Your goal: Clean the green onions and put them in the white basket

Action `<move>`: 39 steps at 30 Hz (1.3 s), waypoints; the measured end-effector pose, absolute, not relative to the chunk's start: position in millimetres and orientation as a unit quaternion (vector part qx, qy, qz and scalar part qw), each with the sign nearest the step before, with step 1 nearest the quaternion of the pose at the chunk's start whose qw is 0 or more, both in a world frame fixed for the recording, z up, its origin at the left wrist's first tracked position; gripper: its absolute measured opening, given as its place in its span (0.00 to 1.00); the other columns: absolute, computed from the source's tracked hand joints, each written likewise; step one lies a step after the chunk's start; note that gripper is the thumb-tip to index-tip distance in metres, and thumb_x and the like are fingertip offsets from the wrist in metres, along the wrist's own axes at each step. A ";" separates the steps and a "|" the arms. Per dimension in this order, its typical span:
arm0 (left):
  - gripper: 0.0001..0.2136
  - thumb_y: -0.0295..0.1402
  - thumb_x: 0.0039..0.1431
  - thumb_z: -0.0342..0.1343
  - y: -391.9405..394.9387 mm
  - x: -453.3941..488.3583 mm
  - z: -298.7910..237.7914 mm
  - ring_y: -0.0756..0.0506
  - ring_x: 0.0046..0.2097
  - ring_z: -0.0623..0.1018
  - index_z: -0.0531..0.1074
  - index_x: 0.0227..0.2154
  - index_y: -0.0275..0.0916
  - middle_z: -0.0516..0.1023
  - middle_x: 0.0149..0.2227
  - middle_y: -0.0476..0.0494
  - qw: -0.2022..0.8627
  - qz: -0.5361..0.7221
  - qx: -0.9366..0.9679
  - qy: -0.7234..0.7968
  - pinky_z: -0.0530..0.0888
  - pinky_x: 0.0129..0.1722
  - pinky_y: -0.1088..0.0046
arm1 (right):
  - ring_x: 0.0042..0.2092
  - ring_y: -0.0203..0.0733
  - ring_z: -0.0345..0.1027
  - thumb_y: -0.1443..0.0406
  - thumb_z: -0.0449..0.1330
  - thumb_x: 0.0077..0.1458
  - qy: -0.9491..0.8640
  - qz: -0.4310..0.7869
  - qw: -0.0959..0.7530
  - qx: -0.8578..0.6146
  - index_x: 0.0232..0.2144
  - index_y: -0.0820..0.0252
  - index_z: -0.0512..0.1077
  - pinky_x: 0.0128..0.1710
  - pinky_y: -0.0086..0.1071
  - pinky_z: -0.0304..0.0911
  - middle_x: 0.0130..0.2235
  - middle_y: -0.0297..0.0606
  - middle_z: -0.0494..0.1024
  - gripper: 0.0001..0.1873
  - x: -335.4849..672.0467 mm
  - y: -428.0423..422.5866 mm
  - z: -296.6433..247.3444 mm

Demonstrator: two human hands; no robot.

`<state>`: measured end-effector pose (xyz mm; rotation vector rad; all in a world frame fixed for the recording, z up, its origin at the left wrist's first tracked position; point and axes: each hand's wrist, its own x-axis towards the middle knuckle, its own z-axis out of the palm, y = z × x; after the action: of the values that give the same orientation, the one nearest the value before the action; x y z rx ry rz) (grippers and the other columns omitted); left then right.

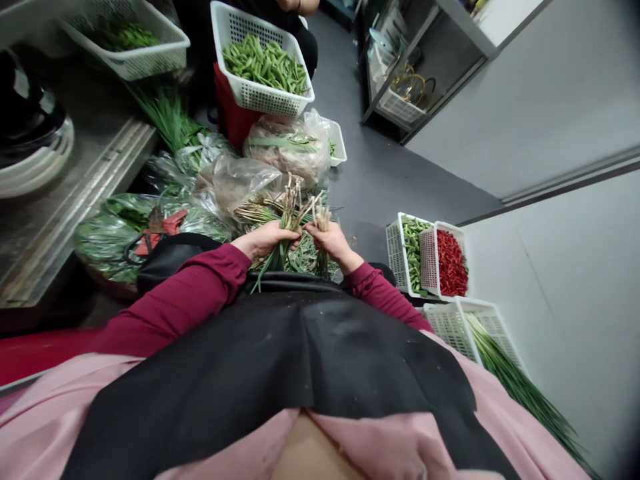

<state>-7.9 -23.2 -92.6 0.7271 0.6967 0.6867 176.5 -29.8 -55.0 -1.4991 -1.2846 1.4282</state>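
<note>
You have a bunch of green stalks in each hand, just in front of your black apron [300, 347].

Your left hand [267, 240] has its grip closed around the larger bunch [289, 217], pale, rooty ends up and green leaves hanging down; your right hand [330, 241] has its grip wrapped around the smaller bunch [321, 215], white ends up, right beside it. Your fingertips come close together between the two; whether they touch, you cannot tell. Loose greens [303, 259] lie beneath your hands, and a clear plastic bag [237, 177] sits just beyond the left one. To your right, near the wall, a white basket [429, 263] holds red chillies [451, 263].
</note>
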 end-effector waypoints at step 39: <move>0.10 0.29 0.39 0.65 -20.7 -25.5 -79.3 0.54 0.21 0.65 0.70 0.24 0.33 0.67 0.19 0.52 0.762 0.300 0.442 0.366 0.60 0.20 0.78 | 0.15 0.25 0.45 0.68 0.61 0.49 -0.167 0.660 0.498 -0.537 0.24 0.58 0.57 0.18 0.23 0.52 0.16 0.20 0.54 0.13 223.3 -10.9 -57.1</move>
<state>-25.5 -20.7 -79.3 0.9618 0.7960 0.6525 223.3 -10.9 -57.1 -1.3011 -0.4045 1.5973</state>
